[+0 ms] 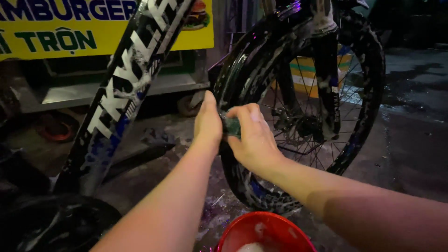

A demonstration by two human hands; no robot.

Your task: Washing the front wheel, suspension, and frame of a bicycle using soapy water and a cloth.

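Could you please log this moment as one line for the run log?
left hand: on tyre | right hand: presses green sponge to tyre | wheel: soapy | red bucket: below, suds

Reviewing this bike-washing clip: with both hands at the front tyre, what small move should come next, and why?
Probably slide the green sponge further down the front tyre. The right hand presses the sponge against the tyre's near edge while the left hand rests beside it, and suds already cover the tyre's lower part. The red bucket of foamy water sits just below for a dip if the sponge runs dry.
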